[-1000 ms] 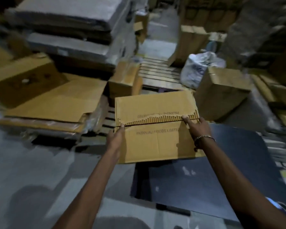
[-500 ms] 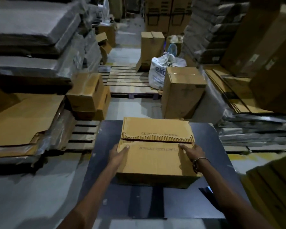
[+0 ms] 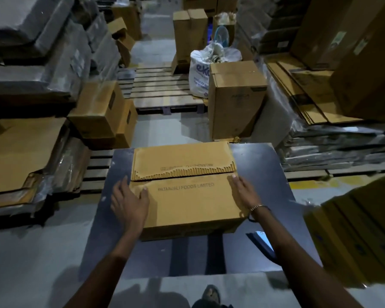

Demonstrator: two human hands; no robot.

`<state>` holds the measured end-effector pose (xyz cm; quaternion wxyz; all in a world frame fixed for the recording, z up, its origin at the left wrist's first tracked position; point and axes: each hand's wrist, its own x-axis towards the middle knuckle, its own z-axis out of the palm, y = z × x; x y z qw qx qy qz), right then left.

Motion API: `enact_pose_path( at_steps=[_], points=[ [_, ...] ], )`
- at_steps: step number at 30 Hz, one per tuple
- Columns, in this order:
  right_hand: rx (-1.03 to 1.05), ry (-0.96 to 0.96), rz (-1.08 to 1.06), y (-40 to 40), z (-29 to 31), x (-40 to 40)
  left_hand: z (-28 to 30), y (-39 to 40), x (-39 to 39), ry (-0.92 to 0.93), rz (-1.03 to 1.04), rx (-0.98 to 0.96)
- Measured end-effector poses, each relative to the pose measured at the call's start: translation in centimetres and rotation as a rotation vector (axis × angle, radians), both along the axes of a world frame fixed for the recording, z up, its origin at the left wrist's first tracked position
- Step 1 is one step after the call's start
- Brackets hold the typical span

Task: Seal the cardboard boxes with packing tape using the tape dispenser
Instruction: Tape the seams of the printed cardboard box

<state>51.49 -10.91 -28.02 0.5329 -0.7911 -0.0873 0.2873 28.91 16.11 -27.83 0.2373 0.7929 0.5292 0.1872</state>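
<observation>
Far left, off the worktop: flattened cardboard sheets (image 3: pixel 20 152) stacked on the floor, with two closed small boxes (image 3: pixel 102 114) just behind them at the worktop's far-left corner.

Dark worktop (image 3: pixel 260 161): one cardboard box (image 3: pixel 187 196) sits in its middle, reaching to the far edge. Top flaps are folded down and meet at a seam across the lid; the far flap's edge is torn, its fluting showing. No tape visible on the seam. Near flap reads "PATANJALI FOODS LIMITED".

My left hand (image 3: pixel 129 203) lies on the box's left end, fingers straight along the side, thumb flat on the near flap. My right hand (image 3: pixel 242 192) lies on the right end, fingers straight and pointing toward the seam, a bangle on the wrist. Hands are well apart, one per end, pressing flat, neither curled around anything.

Near-right part of the worktop: a blue flat object (image 3: pixel 265 241), partly hidden by my right forearm; cannot tell what it is.

Beyond the far-right corner: a tall closed box (image 3: pixel 236 101) on the floor, a white sack (image 3: pixel 202 72) behind it.
</observation>
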Motion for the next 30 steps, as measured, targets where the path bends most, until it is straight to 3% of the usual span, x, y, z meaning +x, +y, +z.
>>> enact_pose_path(
  at_steps=[3,6,8,14,19,30],
  points=[
    [0.000,-0.052,-0.170,-3.8,-1.4,-1.0,-0.2,-3.7,1.3,-0.060,-0.294,0.254],
    [-0.272,-0.213,-0.206,-10.5,-5.0,-2.7,-2.2,-7.2,2.9,-0.046,-0.632,0.324],
    [-0.475,-0.304,-0.178,-14.7,-7.6,-3.8,-3.1,-8.9,3.9,-0.002,-0.727,0.337],
    [-0.815,-0.528,0.060,-21.8,-12.4,-6.0,-3.5,-10.1,4.6,0.099,-0.688,0.398],
    [-1.026,-0.410,0.320,-20.1,-13.6,-6.5,-3.4,-10.5,4.4,0.116,-0.672,0.382],
    [-1.046,-0.538,0.203,-19.2,-8.3,-4.7,-3.5,-10.2,4.3,0.072,-0.675,0.334]
  ],
)
